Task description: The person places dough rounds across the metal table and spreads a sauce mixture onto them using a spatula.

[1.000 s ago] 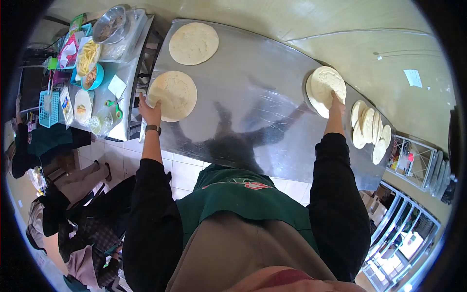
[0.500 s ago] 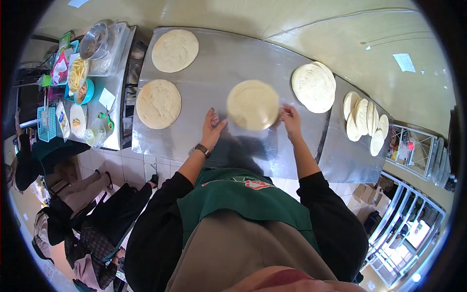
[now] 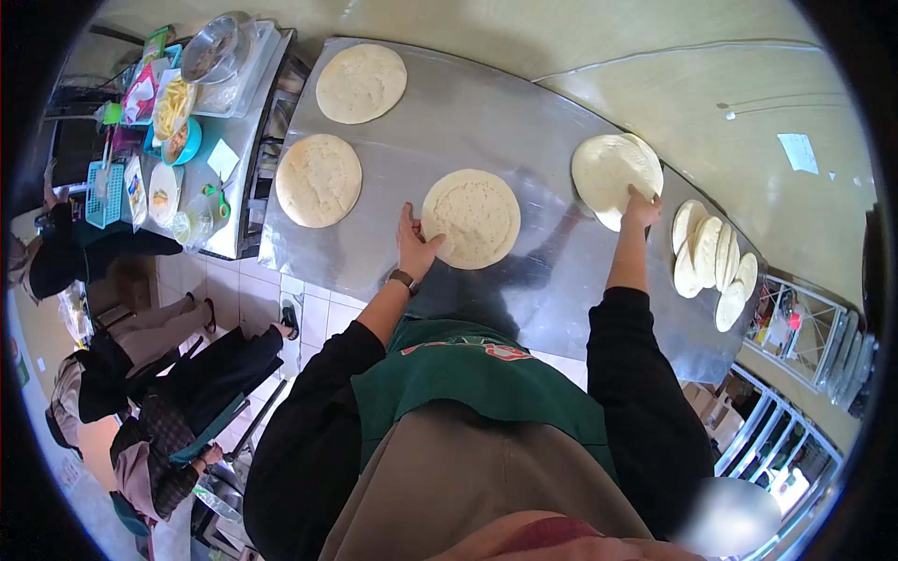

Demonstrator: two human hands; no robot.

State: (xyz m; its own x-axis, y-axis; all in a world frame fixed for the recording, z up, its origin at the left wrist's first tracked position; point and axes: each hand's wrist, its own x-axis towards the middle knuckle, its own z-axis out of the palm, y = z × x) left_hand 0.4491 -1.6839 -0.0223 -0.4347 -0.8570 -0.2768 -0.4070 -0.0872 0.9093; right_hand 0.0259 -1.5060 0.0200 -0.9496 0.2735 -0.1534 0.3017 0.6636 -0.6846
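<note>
- Metal tabletop point(image 3: 477, 117): the centre flatbread point(image 3: 472, 215) now lies flat on it, between my hands; half a second ago it was blurred with motion.
- Left hand point(image 3: 414, 252): open, fingers spread, thumb at the near-left edge of that flatbread. No grip observed; light contact at the thumb cannot be ruled out.
- Right hand point(image 3: 642, 208): has moved from beside the centre round to the stack point(image 3: 608, 173). Fingers are partly curled at the stack's near-right edge. I cannot tell whether they pinch a piece or merely rest on it.
- Consequence, in my judgement: the centre piece is down and my right hand is free of it.
- Also found: the upper-left flatbread point(image 3: 361, 84) and the lower-left flatbread point(image 3: 319, 181) lie singly, apart from each other. Smaller pieces point(image 3: 709, 251) overlap to the right of the stack.
</note>
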